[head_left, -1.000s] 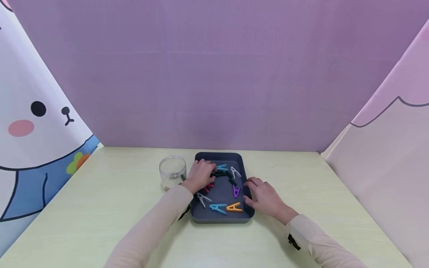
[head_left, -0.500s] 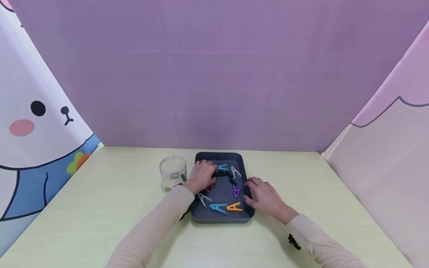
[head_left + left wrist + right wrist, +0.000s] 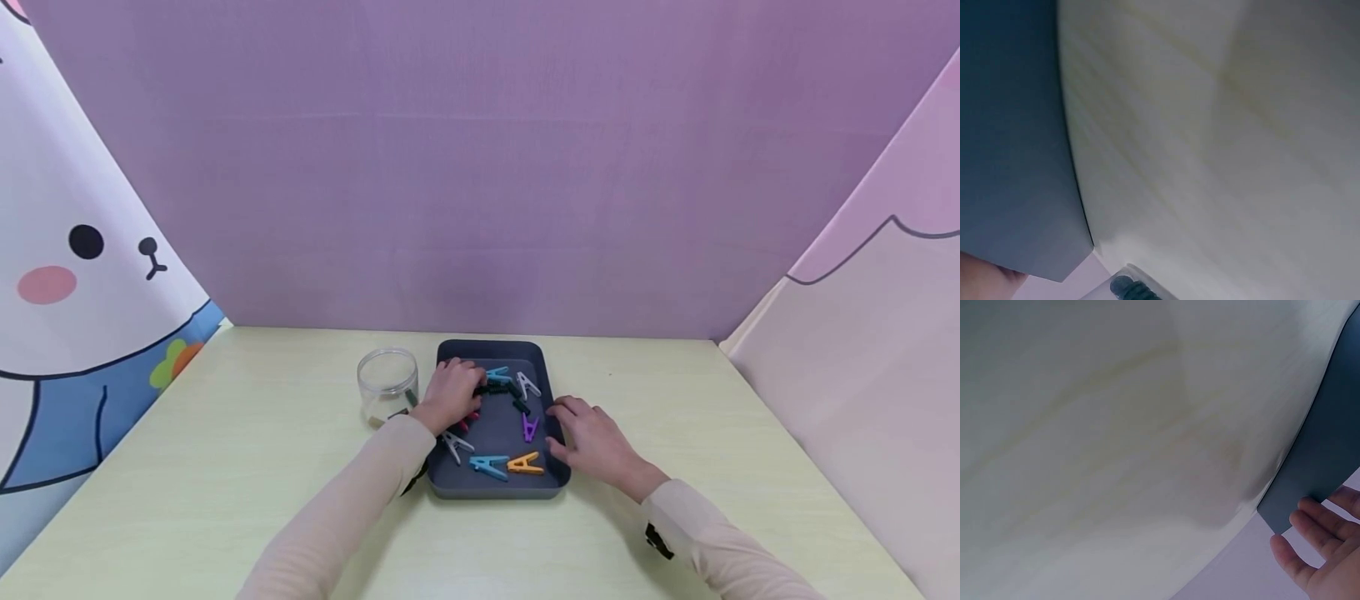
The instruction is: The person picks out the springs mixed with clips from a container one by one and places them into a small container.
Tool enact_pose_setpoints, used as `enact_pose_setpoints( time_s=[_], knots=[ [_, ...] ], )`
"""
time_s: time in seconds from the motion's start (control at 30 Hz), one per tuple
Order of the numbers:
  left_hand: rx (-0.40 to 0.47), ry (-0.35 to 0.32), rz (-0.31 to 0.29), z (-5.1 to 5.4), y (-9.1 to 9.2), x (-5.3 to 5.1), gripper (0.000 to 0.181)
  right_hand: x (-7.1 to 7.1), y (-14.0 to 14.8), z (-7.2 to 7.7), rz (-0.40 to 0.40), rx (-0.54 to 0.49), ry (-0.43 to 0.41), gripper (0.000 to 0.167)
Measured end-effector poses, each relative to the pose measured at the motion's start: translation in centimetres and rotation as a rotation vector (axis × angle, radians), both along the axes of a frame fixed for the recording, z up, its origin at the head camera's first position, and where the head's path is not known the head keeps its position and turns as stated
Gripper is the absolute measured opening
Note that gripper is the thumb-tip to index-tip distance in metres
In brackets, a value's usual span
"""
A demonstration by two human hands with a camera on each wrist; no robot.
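My left hand [image 3: 450, 392] reaches over the left wall into a dark grey tray [image 3: 495, 493]. Its fingers bend down beside several small dark green ridged pieces [image 3: 497, 387]; whether they pinch one is hidden. A red clothespin [image 3: 468, 420] shows partly under that hand. Also in the tray lie blue clothespins [image 3: 489, 467], a yellow clothespin [image 3: 525, 463], a purple clothespin [image 3: 529, 428] and white ones [image 3: 528, 385]. My right hand [image 3: 592, 440] rests against the tray's right rim, fingers relaxed; the right wrist view shows its fingertips [image 3: 1310, 506] at the tray's outer wall.
A clear round jar [image 3: 387, 383] stands just left of the tray, partly behind my left forearm. A dark green ridged piece [image 3: 1132, 289] shows in it in the left wrist view. The pale table [image 3: 270, 400] meets a purple backdrop [image 3: 472, 208] behind the tray.
Almost nothing differs. My left hand has shifted very slightly right over the tray during the last second; my right hand stays at the rim.
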State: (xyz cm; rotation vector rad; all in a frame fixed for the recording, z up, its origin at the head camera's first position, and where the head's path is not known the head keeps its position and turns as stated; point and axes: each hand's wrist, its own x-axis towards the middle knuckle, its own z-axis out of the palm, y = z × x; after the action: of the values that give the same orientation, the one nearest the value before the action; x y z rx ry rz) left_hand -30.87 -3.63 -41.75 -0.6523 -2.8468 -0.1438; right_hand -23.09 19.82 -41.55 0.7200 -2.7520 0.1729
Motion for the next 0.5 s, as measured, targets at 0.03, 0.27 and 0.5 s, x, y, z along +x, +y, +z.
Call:
enact_pose_setpoints(
  time_s=[0.03,0.27,0.5],
  knots=[
    [0.002,-0.002,0.001,0.02,0.01,0.03,0.022,0.0,0.0,0.0,0.0,0.0,0.0,0.041],
    [0.017,-0.015,0.004,0.05,-0.02,0.16,0.023,0.04,-0.09,0.03,-0.006,0.005,-0.007,0.042],
    [0.02,-0.051,-0.008,0.03,-0.25,0.08,0.023,0.11,-0.19,0.11,-0.007,0.001,-0.019,0.042]
  ],
)
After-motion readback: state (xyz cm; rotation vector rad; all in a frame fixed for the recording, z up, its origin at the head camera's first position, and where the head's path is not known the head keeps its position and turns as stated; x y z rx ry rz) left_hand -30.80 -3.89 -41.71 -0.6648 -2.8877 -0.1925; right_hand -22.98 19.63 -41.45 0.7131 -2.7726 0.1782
